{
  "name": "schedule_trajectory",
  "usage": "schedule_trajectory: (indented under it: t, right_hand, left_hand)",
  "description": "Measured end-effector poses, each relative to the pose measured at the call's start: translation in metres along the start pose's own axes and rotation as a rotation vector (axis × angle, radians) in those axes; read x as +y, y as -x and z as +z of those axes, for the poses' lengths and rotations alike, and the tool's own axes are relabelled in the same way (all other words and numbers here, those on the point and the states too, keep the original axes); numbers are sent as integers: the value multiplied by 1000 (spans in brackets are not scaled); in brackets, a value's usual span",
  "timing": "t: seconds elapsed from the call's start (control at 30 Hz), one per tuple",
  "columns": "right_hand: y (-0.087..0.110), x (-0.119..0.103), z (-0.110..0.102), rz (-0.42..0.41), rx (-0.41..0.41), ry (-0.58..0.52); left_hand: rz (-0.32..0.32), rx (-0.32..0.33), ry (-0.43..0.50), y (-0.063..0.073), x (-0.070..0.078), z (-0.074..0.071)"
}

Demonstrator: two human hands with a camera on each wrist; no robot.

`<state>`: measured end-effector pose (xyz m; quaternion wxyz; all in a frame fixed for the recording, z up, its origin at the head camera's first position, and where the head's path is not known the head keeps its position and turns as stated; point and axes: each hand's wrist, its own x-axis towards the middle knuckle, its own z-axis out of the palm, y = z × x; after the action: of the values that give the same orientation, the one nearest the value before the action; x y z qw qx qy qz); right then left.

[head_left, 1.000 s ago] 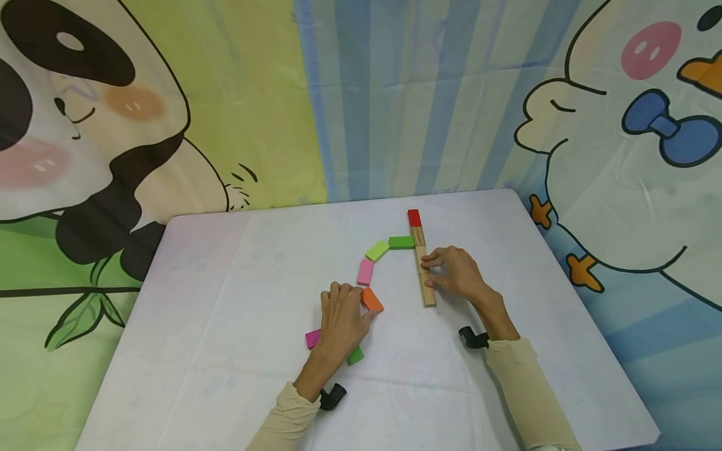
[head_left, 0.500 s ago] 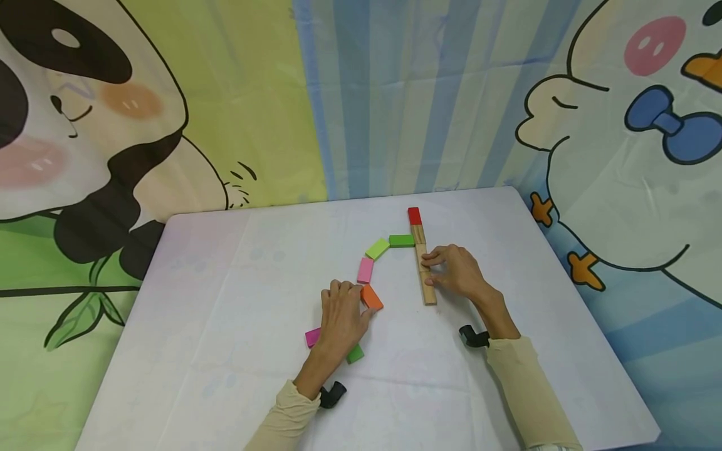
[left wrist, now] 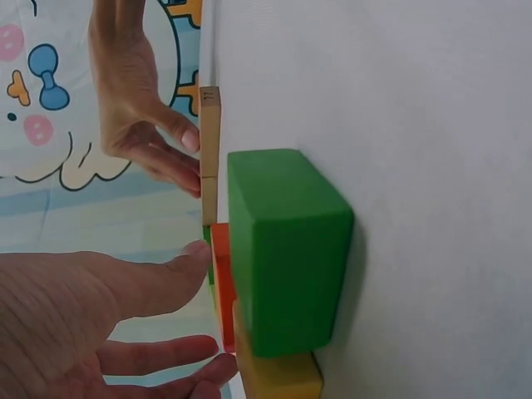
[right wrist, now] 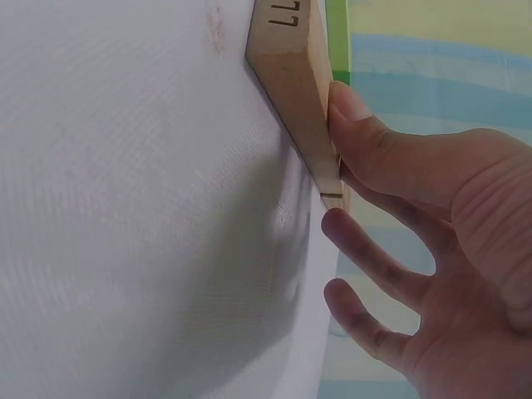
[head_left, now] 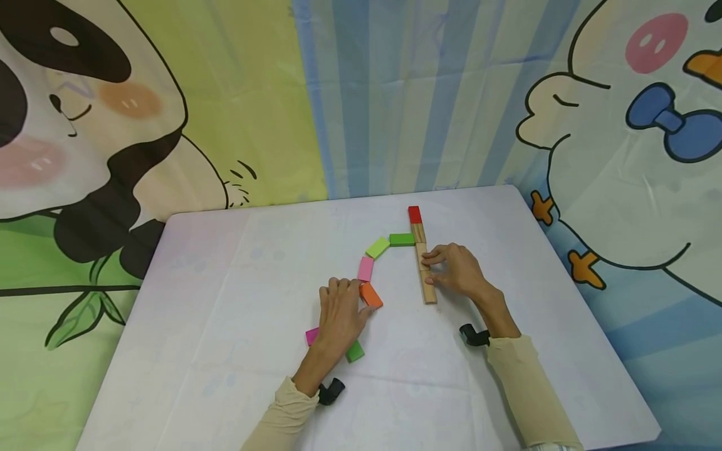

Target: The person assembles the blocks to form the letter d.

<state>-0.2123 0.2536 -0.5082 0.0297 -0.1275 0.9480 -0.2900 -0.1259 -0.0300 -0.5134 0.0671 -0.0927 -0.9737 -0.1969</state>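
In the head view, my left hand (head_left: 338, 316) is over the curved row of coloured blocks, thumb and index finger pinching the orange block (head_left: 371, 294) at its ends. A green block (left wrist: 287, 249) and a yellow block (left wrist: 291, 378) lie close by in the left wrist view; a magenta block (head_left: 311, 336) shows left of the hand, which hides part of the row. My right hand (head_left: 459, 270) touches the straight row of plain wooden blocks (head_left: 427, 288) with thumb and index fingertips. Its other fingers are loosely bent and hold nothing.
Pink (head_left: 365, 269), light green (head_left: 378, 247) and green (head_left: 402, 240) blocks curve up to the wooden row, which has a red block (head_left: 415, 215) at its far end. All lie on a white table (head_left: 225, 300) before a cartoon-printed curtain (head_left: 383, 94).
The camera view shifts very slightly. Both hands keep their places on the blocks, and the rows look the same.
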Motion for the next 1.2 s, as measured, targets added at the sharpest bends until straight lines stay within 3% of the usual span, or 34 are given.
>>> schedule_trajectory:
  t: [0.1, 0.27, 0.47, 0.57, 0.67, 0.87, 1.07, 1.2]
  right_hand:
    - [0, 0, 0, 5, -3, 0]
    - [0, -1, 0, 10, -11, -9]
    - [1, 0, -1, 8, -9, -17]
    - [1, 1, 0, 6, -13, -18]
    - [0, 1, 0, 0, -16, -22]
    - [0, 0, -2, -15, -8, -17]
    - [-1, -1, -3, -1, -13, -12]
    - [-1, -1, -2, 7, -20, -8]
  left_hand:
    - [-16, -12, 27, 2, -5, -6]
    - [-33, -69, 162, 7, -26, -24]
    - [28, -290, 254, 13, -65, -54]
    - [64, -399, 251, 17, -82, -64]
    - [110, -462, 230, 20, -94, -67]
    - [163, -478, 228, 25, -103, -68]
    - [145, -478, 236, 29, -103, -65]
    - [130, -441, 203, 33, -104, -65]
